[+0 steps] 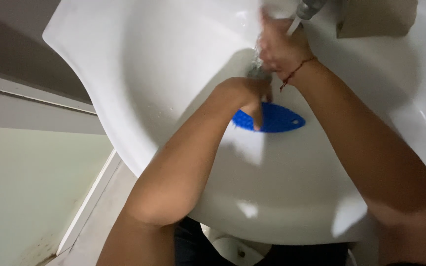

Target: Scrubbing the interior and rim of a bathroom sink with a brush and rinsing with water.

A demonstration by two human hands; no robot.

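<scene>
Both my hands are inside a white washbasin (163,59). My left hand (245,93) is curled, its fingers pointing down onto a blue oval studded pad (279,119) that lies in the bowl. My right hand (278,47) is blurred, just under the metal tap spout (307,10), with a thin stream of water running by it. A red thread bracelet (298,69) circles my right wrist. Whether either hand holds anything is hidden by blur and by the other hand.
A brown box-like thing (375,19) rests on the basin's back rim at top right. Below the basin's curved front edge are a pale green wall (20,197) and grey floor. The basin pedestal (232,249) shows between my arms at the bottom.
</scene>
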